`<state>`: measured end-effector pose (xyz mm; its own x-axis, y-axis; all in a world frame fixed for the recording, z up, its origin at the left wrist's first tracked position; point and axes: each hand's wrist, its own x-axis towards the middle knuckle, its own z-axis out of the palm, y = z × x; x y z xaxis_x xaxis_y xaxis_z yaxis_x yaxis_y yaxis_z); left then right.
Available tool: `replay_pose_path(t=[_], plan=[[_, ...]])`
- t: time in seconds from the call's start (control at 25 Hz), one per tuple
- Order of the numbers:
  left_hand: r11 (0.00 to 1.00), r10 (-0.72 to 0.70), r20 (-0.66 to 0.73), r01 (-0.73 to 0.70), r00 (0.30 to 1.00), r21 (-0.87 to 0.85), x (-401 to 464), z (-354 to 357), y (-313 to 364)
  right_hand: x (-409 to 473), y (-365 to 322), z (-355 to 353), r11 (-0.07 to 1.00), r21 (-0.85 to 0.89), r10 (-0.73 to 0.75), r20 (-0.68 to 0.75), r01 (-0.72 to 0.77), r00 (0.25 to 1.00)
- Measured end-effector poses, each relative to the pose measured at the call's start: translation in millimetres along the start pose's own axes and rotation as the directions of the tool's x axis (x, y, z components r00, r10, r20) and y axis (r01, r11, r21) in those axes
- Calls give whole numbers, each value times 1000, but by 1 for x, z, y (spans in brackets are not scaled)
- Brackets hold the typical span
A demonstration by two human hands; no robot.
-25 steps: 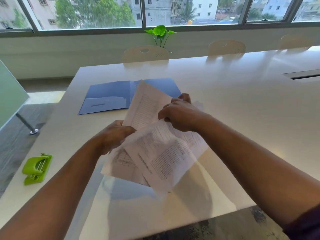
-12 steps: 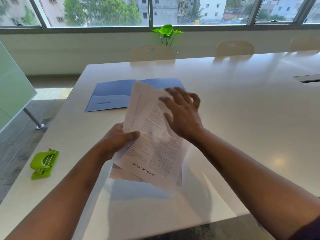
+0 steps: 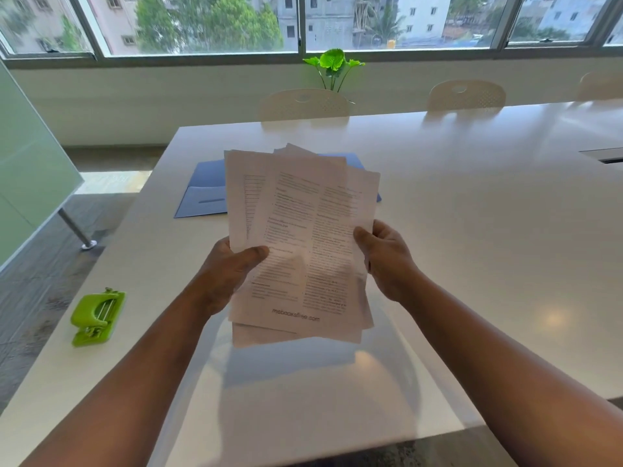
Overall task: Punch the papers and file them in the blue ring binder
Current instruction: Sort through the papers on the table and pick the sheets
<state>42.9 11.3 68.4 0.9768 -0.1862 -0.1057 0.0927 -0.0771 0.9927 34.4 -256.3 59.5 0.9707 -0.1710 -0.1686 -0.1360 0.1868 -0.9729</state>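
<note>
I hold a loose, uneven stack of printed papers [image 3: 300, 230] upright above the white table [image 3: 472, 230]. My left hand [image 3: 229, 271] grips the stack's left edge, thumb across the front sheet. My right hand [image 3: 384, 257] grips the right edge. The sheets are fanned and not squared. Behind the papers lies the blue binder [image 3: 205, 193], open flat on the table and partly hidden by the sheets. A green hole punch [image 3: 96, 316] sits on the table near its left edge, well left of my left forearm.
Pale chairs [image 3: 303, 104] stand along the table's far side under the window, with a green plant [image 3: 332, 67] behind them. A frosted glass panel [image 3: 30, 170] on a metal leg stands to the left. A cable slot [image 3: 603, 156] is set in the table at right.
My right hand left the front of the sheets and took the stack's right edge. Both hands raised the papers upright and more centred in front of the binder.
</note>
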Motion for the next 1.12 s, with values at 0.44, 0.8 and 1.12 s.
replay_pose_path(t=[0.44,0.8,1.12], plan=[[998,53,60,-54,997,16,-3,7,7,-10,-18,7,949,-174,-254,78,264,964],[948,288,-55,-293,956,-123,-2,13,19,-19,-38,2,912,87,-410,241,402,879],[950,310,-85,-312,947,-18,-8,21,13,-26,-22,-3,950,-45,-288,267,310,920]])
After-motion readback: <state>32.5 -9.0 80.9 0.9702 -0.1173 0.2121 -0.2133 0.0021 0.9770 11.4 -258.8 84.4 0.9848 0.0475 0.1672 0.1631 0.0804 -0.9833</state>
